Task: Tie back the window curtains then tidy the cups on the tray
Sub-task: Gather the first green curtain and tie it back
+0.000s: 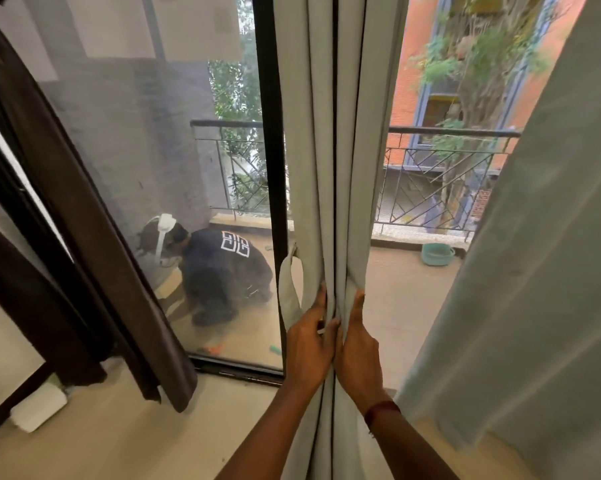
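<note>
Only container I could spot was a teal basket (437,253) sitting out on the balcony floor, far right, close under the railing (448,132). Couldn't tell what was in it, if anything.

Room-wise, going left to right: a dark brown curtain (84,209) hung slanted down the left side, its hem just above the beige floor (119,445), with a white block (39,407) on the floor near the corner. Behind the glass a person (222,271) in a dark top was crouched low on the balcony. Then came the black window frame (271,150), and right beside it the middle curtain (326,133), pale grey-green, bunched into a narrow column of folds. A tie-back loop (290,289) in the same fabric hung off its left edge. Another pale right curtain (534,271) filled the far right.

Hands were both low on that bunched middle curtain. The left hand (309,344) gripped the folds from the left, fingers curled in around them, just below the loop. The right hand (357,348) squeezed from the other side, thumb up along the fabric, a red thread (378,408) round the wrist. The two hands were touching, folds pinched between them.
</note>
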